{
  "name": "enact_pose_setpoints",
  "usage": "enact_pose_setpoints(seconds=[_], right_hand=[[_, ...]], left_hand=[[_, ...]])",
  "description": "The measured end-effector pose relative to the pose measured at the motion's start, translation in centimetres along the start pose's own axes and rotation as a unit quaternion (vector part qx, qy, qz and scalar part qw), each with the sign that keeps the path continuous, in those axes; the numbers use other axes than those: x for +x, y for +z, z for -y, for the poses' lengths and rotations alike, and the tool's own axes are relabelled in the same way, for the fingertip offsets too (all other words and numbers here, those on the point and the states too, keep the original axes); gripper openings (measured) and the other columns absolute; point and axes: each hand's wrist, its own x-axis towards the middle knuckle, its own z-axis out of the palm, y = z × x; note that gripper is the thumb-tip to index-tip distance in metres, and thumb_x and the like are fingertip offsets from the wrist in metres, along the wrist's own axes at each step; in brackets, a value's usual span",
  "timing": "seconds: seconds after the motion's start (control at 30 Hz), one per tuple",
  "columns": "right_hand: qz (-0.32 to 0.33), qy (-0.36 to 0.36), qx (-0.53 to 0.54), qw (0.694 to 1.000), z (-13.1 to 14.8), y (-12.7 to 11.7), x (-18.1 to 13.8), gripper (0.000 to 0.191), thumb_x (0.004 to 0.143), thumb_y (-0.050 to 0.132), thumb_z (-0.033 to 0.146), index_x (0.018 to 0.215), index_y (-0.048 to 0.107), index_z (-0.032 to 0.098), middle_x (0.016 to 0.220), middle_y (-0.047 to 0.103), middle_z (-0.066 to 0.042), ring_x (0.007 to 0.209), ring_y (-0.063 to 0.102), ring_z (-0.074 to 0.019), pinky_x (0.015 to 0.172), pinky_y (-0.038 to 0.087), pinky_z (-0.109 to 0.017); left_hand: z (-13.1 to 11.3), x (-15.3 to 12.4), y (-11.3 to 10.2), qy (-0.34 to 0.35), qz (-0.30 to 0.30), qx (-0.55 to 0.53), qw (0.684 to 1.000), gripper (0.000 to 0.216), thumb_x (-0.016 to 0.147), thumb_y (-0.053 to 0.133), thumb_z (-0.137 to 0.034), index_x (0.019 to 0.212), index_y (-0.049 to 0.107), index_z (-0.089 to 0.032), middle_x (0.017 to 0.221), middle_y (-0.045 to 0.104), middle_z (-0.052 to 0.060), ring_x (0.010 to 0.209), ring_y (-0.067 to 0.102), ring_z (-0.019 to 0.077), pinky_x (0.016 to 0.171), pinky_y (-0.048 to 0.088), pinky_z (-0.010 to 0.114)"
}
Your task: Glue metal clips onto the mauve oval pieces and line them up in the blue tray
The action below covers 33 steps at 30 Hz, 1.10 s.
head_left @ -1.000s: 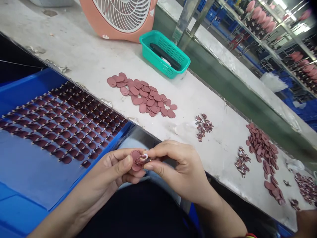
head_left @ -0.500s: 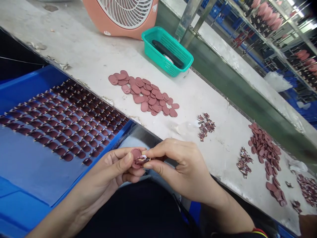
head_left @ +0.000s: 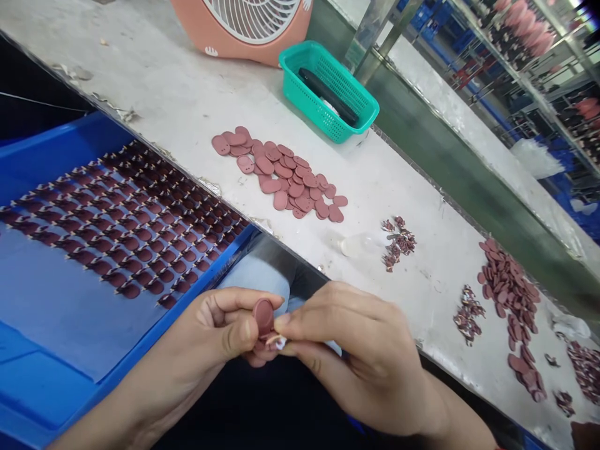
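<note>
Both my hands are close together low in the view, over my lap. My left hand (head_left: 201,350) pinches a maroon oval tab (head_left: 264,317) between thumb and fingers, its flat face showing above the fingertips. My right hand (head_left: 360,356) presses its thumb and forefinger against the tab's lower end, where a small white-and-maroon bit (head_left: 277,342) shows. The fingers hide most of that bit. On the workbench (head_left: 154,106) beyond my hands lies a loose pile of similar maroon oval tabs (head_left: 281,178).
A blue tray (head_left: 210,281) at left holds rows of maroon tabs (head_left: 126,231). Small trimmed pieces (head_left: 398,244) and more tab piles (head_left: 509,300) lie on the bench. A teal basket (head_left: 328,94) holds a black tool; a peach fan (head_left: 239,25) stands behind.
My hands have dropped lower in the view, and the oval tab now stands more upright between them. The bench and tray have shifted slightly in the view.
</note>
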Motion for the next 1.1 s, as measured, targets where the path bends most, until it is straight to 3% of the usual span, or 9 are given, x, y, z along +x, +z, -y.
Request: enact_pose_setpoints(seconds=[0.3, 0.63, 1.1], right_hand=[[0.010, 0.005, 0.024, 1.000, 0.8, -0.4, -0.2, 0.023, 0.090, 0.068, 0.007, 0.110, 0.068, 0.019, 0.093, 0.079, -0.005, 0.082, 0.073, -0.0123, 0.077, 0.061, -0.021], [-0.014, -0.021, 0.023, 0.999, -0.3, 0.3, 0.5, 0.011, 0.090, 0.068, 0.007, 0.099, 0.068, 0.012, 0.087, 0.078, -0.007, 0.076, 0.071, -0.0129, 0.074, 0.060, -0.023], [-0.017, -0.014, 0.015, 1.000, -1.1, 1.1, 0.9, 0.011, 0.088, 0.071, 0.007, 0.097, 0.069, 0.014, 0.084, 0.077, -0.005, 0.076, 0.071, -0.0127, 0.075, 0.060, -0.024]], left_hand=[[0.1, -0.7, 0.5, -0.034, 0.005, -0.019, 0.999, 0.034, 0.058, 0.093, -0.046, 0.083, 0.084, -0.026, 0.058, 0.066, 0.000, 0.052, 0.059, 0.0124, 0.053, 0.047, 0.020], [0.5, 0.0, -0.1, 0.011, 0.044, -0.048, 0.998, 0.023, 0.071, 0.088, -0.040, 0.085, 0.083, -0.022, 0.066, 0.073, 0.001, 0.062, 0.060, 0.0092, 0.061, 0.049, 0.014], [1.0, -0.2, -0.8, 0.006, -0.009, -0.049, 0.999, 0.031, 0.067, 0.090, -0.043, 0.087, 0.083, -0.020, 0.068, 0.072, 0.000, 0.061, 0.058, 0.0076, 0.058, 0.050, 0.013]])
